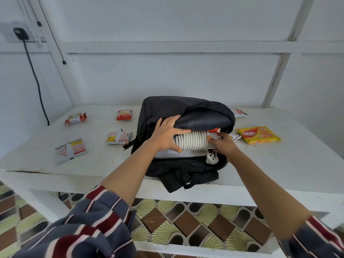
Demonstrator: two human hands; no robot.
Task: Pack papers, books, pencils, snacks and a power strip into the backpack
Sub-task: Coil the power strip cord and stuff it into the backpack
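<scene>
A black backpack [167, 108] lies on the white table [279, 164], its top flap lifted toward me. A white power strip with its cord coiled around it [192, 143] sits halfway in the opening. My left hand [166, 134] grips the coil's left end, fingers under the flap. My right hand [223, 146] holds the coil's right end. The white plug [212, 158] dangles below. White paper edges [173, 155] show under the strip. A red snack pack [214, 130] peeks out inside.
Snack packs lie about the table: a yellow wafer pack [258, 135] to the right, red ones [124, 114] [76, 118] [119, 137] to the left, a grey-white packet [70, 150] near the left front edge. A black cable [37, 81] hangs down the left wall.
</scene>
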